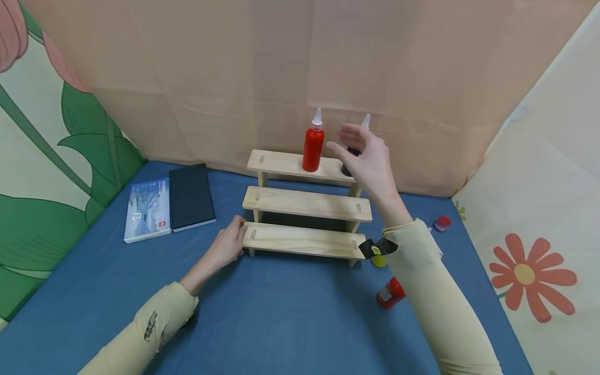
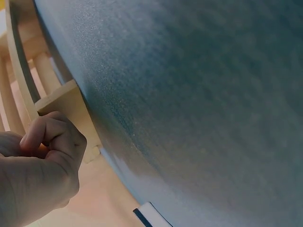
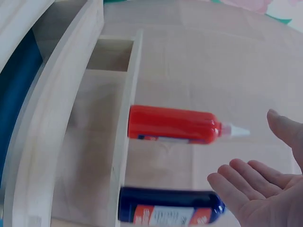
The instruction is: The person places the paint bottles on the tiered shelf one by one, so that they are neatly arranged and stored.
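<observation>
A three-tier wooden display stand (image 1: 307, 203) stands on the blue table. My left hand (image 1: 228, 240) grips the left end of its lowest step; the left wrist view shows the fingers of that hand (image 2: 59, 137) curled at the wood. On the top step a red squeeze bottle (image 1: 313, 148) with a white nozzle stands upright. To its right is a dark blue bottle (image 3: 165, 206), mostly hidden behind my right hand (image 1: 367, 159) in the head view. That right hand holds nothing, its fingers and thumb spread apart, near the bottle tops in the right wrist view.
Right of the stand are a red bottle (image 1: 390, 294), partly behind my sleeve, a small red-lidded jar (image 1: 442, 223) and a yellow item (image 1: 378, 261). A blue-white book (image 1: 149, 208) and a black book (image 1: 191, 197) lie at left. A brown backdrop (image 1: 211, 78) rises behind.
</observation>
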The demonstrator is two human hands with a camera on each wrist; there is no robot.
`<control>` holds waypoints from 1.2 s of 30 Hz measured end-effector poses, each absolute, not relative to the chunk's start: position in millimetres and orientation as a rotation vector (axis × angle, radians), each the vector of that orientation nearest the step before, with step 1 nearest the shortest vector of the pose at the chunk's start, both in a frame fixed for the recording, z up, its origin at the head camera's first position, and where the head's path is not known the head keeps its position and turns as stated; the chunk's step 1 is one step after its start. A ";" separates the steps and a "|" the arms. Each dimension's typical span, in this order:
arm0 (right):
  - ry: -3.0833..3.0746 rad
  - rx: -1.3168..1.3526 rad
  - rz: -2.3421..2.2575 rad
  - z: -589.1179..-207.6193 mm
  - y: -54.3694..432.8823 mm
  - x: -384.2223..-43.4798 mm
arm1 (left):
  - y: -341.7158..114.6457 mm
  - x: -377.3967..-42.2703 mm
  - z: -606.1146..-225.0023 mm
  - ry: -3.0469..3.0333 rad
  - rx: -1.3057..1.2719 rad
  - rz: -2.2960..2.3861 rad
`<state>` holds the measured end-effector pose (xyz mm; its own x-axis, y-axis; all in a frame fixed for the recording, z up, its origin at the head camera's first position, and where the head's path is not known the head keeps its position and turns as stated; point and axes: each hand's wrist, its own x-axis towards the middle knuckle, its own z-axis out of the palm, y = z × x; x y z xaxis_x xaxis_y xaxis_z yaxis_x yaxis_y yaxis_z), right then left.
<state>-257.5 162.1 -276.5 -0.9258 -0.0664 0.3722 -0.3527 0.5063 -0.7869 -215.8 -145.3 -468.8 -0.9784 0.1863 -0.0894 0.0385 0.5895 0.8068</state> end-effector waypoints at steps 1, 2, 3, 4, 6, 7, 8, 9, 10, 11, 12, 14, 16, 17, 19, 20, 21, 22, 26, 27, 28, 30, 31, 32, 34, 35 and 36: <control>-2.454 0.351 1.390 -276.5 165.6 -254.7 | -145.4 -215.9 -468.5 2.651 0.188 1.340; -2.453 0.349 1.397 -276.8 169.2 -251.8 | -145.7 -215.9 -468.3 2.653 0.188 1.338; -2.452 0.347 1.405 -277.3 172.8 -248.7 | -146.0 -215.9 -468.4 2.654 0.185 1.335; -2.448 0.349 1.419 -277.8 176.4 -245.5 | -146.4 -215.9 -468.5 2.655 0.182 1.332; -2.428 0.352 1.466 -278.7 184.0 -238.5 | -147.3 -215.8 -468.9 2.654 0.172 1.326; -2.420 0.351 1.484 -278.6 187.5 -234.5 | -147.8 -215.9 -469.0 2.655 0.167 1.323; -2.415 0.351 1.492 -278.6 191.4 -230.6 | -148.4 -215.7 -469.3 2.656 0.164 1.320; -2.408 0.349 1.499 -278.5 195.1 -226.8 | -148.9 -215.7 -469.6 2.657 0.160 1.318; -2.405 0.343 1.503 -278.4 198.9 -222.8 | -149.4 -215.5 -469.8 2.658 0.158 1.317; -2.402 0.335 1.502 -278.5 202.8 -218.8 | -149.9 -215.2 -470.0 2.661 0.154 1.313; -2.405 0.324 1.493 -278.7 206.8 -214.9 | -150.3 -214.7 -470.1 2.662 0.150 1.311; -2.409 0.295 1.476 -280.0 214.9 -207.5 | -151.0 -213.8 -470.4 2.667 0.141 1.307; -2.411 0.272 1.465 -282.2 222.9 -200.1 | -151.4 -213.0 -470.3 2.670 0.130 1.306; -2.410 0.260 1.461 -283.5 227.0 -196.5 | -151.4 -212.6 -470.3 2.672 0.127 1.305; -2.415 0.236 1.428 -286.8 234.9 -189.3 | -151.2 -212.3 -470.0 2.670 0.121 1.308; -2.415 0.227 1.415 -288.6 238.9 -185.8 | -151.1 -212.1 -469.9 2.670 0.121 1.308; -2.412 0.221 1.406 -290.5 242.8 -182.3 | -151.1 -212.0 -469.8 2.670 0.122 1.308; -2.415 0.210 1.391 -292.6 246.6 -178.7 | -150.8 -212.0 -469.7 2.670 0.125 1.307; -2.431 0.170 1.365 -302.8 261.8 -164.5 | -149.6 -212.7 -469.1 2.671 0.139 1.306; -2.437 0.158 1.362 -305.8 265.4 -161.1 | -149.2 -213.1 -468.9 2.671 0.143 1.306; -2.445 0.144 1.358 -308.7 268.7 -157.5 | -148.5 -213.4 -468.5 2.673 0.145 1.306; -2.459 0.124 1.363 -314.9 275.9 -150.6 | -147.3 -214.2 -468.0 2.669 0.150 1.307; -2.467 0.115 1.360 -317.7 278.8 -146.9 | -146.6 -214.5 -467.8 2.662 0.154 1.310; -2.477 0.110 1.359 -320.6 281.7 -143.1 | -145.9 -214.9 -467.5 2.657 0.158 1.313; -2.494 0.115 1.361 -326.8 286.1 -136.4 | -145.1 -215.3 -466.9 2.652 0.163 1.317; -2.500 0.122 1.368 -330.1 288.2 -133.6 | -145.2 -215.5 -467.0 2.651 0.164 1.319; -2.502 0.131 1.374 -333.2 289.8 -130.8 | -145.2 -215.6 -467.1 2.653 0.165 1.320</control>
<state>-130.8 289.8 -333.2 -0.9558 0.0564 0.2886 -0.2133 0.5425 -0.8125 -215.6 -145.2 -467.1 -0.9789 0.1753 -0.1052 0.0219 0.6014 0.7987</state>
